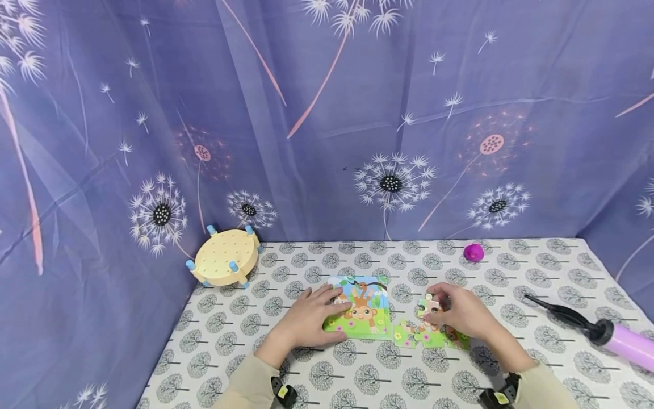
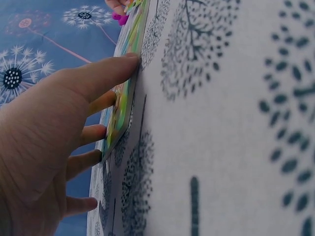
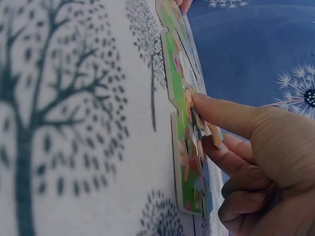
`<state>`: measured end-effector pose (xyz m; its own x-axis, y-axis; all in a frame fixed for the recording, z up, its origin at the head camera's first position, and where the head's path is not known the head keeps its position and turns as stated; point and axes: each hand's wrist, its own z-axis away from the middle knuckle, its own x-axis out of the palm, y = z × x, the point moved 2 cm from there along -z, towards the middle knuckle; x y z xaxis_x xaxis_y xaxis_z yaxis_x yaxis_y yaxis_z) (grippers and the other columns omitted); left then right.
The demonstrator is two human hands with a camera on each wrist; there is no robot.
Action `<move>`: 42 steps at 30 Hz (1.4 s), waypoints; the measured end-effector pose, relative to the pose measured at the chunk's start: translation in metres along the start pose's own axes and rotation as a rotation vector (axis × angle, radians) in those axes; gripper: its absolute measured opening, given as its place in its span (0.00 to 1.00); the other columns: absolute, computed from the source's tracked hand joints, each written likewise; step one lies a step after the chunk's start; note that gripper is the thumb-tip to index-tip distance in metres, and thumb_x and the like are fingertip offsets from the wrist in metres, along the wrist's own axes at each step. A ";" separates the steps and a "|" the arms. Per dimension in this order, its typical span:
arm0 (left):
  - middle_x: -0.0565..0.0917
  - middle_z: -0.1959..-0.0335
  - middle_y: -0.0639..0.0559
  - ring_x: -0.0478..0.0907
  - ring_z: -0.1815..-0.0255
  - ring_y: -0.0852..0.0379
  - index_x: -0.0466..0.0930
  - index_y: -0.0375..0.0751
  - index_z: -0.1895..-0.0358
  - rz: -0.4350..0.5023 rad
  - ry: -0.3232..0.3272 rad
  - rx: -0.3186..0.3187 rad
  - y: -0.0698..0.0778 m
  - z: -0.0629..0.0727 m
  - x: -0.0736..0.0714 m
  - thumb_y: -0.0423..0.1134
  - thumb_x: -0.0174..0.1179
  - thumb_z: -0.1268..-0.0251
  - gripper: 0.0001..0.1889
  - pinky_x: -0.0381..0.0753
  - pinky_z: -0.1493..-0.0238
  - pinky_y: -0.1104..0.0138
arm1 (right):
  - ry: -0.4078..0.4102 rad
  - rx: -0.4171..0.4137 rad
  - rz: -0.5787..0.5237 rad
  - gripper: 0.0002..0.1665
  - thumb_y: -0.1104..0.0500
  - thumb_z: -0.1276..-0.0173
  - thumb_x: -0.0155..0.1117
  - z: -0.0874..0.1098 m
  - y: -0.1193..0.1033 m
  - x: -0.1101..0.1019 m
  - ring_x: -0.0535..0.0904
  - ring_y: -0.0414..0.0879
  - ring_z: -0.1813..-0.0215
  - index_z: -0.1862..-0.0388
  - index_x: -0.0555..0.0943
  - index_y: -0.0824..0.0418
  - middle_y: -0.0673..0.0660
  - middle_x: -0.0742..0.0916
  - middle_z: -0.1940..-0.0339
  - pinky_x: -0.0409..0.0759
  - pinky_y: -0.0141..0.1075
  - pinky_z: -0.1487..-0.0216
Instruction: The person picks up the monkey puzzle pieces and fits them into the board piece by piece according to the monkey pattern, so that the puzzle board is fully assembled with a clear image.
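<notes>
A square monkey picture puzzle board (image 1: 375, 324) lies flat on the table. My left hand (image 1: 313, 317) rests on its left part, fingers spread and fairly straight. In the left wrist view, the thumb (image 2: 110, 73) lies along the board's near edge. Just right of the board, a row of joined jigsaw pieces (image 1: 409, 336) shows green grass and pink flowers. Over that row my right hand (image 1: 467, 312) pinches a jigsaw piece (image 1: 429, 305) between thumb and fingers. The right wrist view shows the pinched piece close above the joined pieces (image 3: 183, 167); the fingers partly hide it.
A yellow oval stool-like toy (image 1: 225, 258) with blue-tipped legs stands at the back left. Toward the back right sits a small magenta object (image 1: 473, 253). A pink and black hand pump (image 1: 603, 330) lies at the right. Purple dandelion-print cloth (image 1: 317, 170) hangs behind the tree-print tablecloth (image 1: 368, 375).
</notes>
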<state>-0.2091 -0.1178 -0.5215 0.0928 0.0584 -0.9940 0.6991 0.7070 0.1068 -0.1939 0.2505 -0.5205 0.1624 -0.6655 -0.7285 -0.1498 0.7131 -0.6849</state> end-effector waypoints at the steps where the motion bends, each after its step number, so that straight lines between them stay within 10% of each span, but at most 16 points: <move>1: 0.60 0.18 0.52 0.58 0.19 0.40 0.69 0.64 0.22 0.001 0.000 0.000 0.000 0.000 0.000 0.75 0.52 0.32 0.38 0.60 0.26 0.34 | 0.001 -0.003 0.000 0.40 0.47 0.46 0.84 0.001 0.000 -0.001 0.76 0.42 0.70 0.39 0.81 0.63 0.49 0.83 0.61 0.78 0.34 0.67; 11: 0.59 0.17 0.53 0.56 0.18 0.41 0.69 0.65 0.22 0.013 -0.017 -0.016 0.000 -0.002 0.001 0.75 0.52 0.32 0.38 0.62 0.27 0.34 | -0.010 -0.078 -0.027 0.23 0.53 0.31 0.74 0.006 0.001 -0.010 0.77 0.40 0.76 0.40 0.82 0.55 0.46 0.86 0.66 0.77 0.34 0.77; 23: 0.58 0.17 0.54 0.55 0.18 0.40 0.68 0.66 0.22 0.022 -0.039 -0.031 0.002 -0.003 0.000 0.74 0.52 0.32 0.38 0.61 0.29 0.31 | -0.009 0.044 -0.155 0.16 0.50 0.34 0.76 0.008 0.006 -0.010 0.81 0.46 0.73 0.55 0.85 0.59 0.50 0.86 0.67 0.83 0.35 0.74; 42: 0.58 0.17 0.51 0.54 0.18 0.39 0.69 0.64 0.22 0.074 -0.039 -0.018 0.002 0.003 -0.004 0.71 0.55 0.31 0.37 0.59 0.29 0.30 | 0.025 -0.019 -0.287 0.11 0.58 0.31 0.73 -0.013 -0.017 0.017 0.76 0.44 0.76 0.52 0.88 0.60 0.52 0.89 0.64 0.74 0.31 0.81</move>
<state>-0.2066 -0.1188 -0.5178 0.1711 0.0836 -0.9817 0.6767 0.7142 0.1788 -0.2008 0.2240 -0.5218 0.1771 -0.8448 -0.5049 -0.1190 0.4909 -0.8631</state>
